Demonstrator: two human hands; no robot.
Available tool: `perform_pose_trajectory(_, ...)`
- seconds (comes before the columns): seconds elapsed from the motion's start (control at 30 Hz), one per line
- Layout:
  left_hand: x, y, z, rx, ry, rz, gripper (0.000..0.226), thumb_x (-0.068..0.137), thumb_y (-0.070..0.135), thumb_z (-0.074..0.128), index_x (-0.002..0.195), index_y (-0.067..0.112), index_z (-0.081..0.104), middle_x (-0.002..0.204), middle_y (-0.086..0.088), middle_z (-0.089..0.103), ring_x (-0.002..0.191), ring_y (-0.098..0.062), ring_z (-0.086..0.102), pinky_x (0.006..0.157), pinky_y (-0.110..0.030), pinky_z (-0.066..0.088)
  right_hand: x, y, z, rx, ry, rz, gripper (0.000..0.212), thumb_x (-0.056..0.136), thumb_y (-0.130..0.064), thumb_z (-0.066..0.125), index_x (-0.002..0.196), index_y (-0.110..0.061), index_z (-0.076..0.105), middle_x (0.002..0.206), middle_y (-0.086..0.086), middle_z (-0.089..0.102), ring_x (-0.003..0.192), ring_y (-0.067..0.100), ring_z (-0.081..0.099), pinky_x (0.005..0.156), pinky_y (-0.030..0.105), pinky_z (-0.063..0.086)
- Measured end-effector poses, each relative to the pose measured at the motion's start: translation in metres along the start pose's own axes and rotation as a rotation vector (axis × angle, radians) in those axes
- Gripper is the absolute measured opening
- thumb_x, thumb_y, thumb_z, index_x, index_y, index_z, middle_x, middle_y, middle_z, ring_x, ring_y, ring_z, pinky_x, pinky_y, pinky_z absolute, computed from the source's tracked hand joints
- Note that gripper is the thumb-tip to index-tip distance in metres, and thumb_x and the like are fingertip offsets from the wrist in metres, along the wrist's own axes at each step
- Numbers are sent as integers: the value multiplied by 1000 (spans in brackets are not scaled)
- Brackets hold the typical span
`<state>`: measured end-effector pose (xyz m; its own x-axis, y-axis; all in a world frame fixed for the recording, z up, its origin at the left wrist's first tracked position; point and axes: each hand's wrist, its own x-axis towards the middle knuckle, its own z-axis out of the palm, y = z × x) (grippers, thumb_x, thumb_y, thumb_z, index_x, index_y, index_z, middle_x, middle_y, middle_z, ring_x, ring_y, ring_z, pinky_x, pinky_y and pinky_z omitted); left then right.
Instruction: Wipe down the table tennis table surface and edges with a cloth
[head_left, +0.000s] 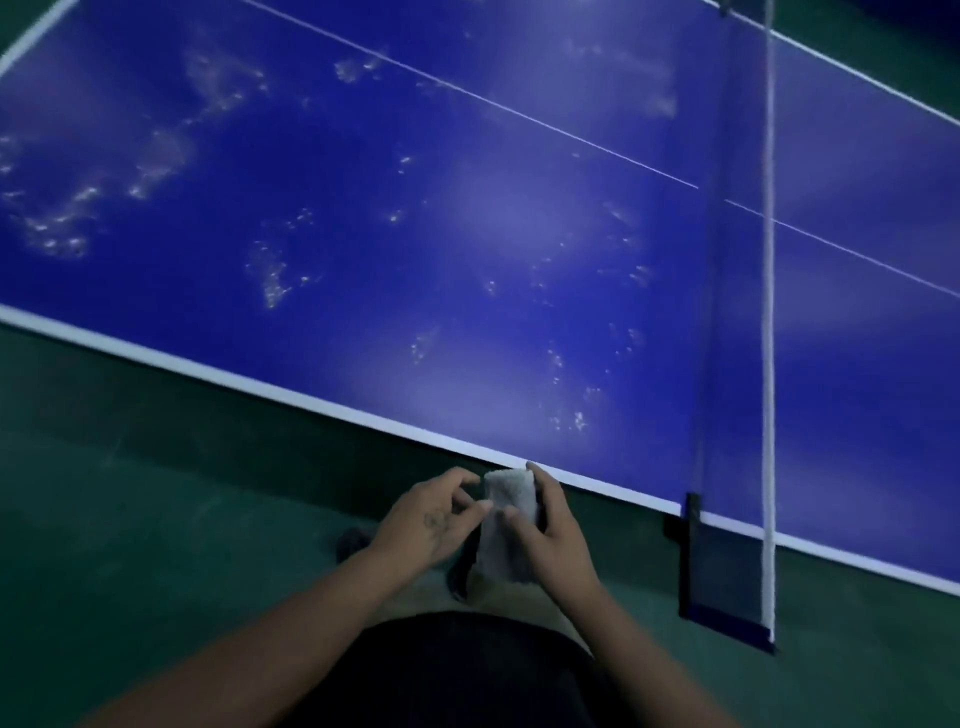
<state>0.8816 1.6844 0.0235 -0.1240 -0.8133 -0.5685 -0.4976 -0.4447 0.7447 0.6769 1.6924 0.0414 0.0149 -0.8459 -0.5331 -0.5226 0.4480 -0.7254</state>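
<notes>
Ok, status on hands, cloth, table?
Left hand pinches cloth, right hand grips it. Cloth off the table, by near edge. Table shows smears; net at right.

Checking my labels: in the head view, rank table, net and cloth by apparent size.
1. table: fills most of the view.
2. net: long, seen nearly edge-on.
3. cloth: smallest, though nearest the camera.

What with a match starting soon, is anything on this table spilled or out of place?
Yes: pale blotches dot the blue table, thickest at the left, perhaps residue or droplets. The cloth is off the table.
</notes>
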Motion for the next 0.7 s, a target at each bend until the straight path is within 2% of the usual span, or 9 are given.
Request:
perform_pose_trajectory(0.1,18,21,11,-69,-46,-10,30,93,49,78,118,36,69,94,16,77,93,-3,72,96,-36,58,3,4,-11,91,64,22,56,94,-55,59,149,-52,48,129,-49,57,118,-20,58,92,16,47)
perform_pose_trajectory(0.2,37,40,25,-174,-68,-24,28,89,38,85,109,34,67,91,7,79,94,-9,75,98,-40,59,10,11,-23,214,101,53,48,95,-50,57,142,-43,57,129,-31,68,119,-6,65,96,24,51)
perform_pose_trajectory(0.3,54,63,41,-180,-68,-52,31,87,30,89,109,31,66,87,7,80,92,-9,76,97,-36,58,18,17,-45,302,134,77,39,96,-44,56,134,-38,63,122,-22,73,112,0,69,88,17,51)
perform_pose_trajectory(0.37,61,78,52,-181,-39,-70,25,87,29,88,102,29,68,86,3,79,90,-12,76,90,-32,58,23,22,-61,326,152,82,34,98,-40,56,131,-38,64,119,-20,74,110,1,70,86,14,51)
perform_pose_trajectory(0.47,71,105,74,-148,-9,-58,14,92,29,84,94,25,71,88,4,74,84,-10,71,79,-21,54,34,38,-90,384,142,113,22,110,-32,59,130,-37,65,118,-20,75,110,1,70,88,15,52)
perform_pose_trajectory(0.53,78,121,88,-136,-32,-36,12,93,26,83,92,22,71,87,8,73,76,-4,67,77,-21,52,42,48,-107,418,154,135,21,112,-28,57,130,-34,66,118,-19,75,112,-1,69,90,16,50)
perform_pose_trajectory(0.63,92,149,114,-104,-56,-22,12,95,22,80,92,19,68,87,11,71,74,0,64,75,-21,50,57,64,-138,513,187,219,24,113,-32,55,133,-30,67,124,-14,74,112,0,69,86,11,51)
perform_pose_trajectory(0.7,101,162,129,-78,-56,-29,12,95,21,77,92,18,66,87,8,70,75,-4,63,74,-22,50,67,74,-154,568,171,301,24,113,-43,51,128,-35,68,125,-12,73,110,4,71,89,19,57)
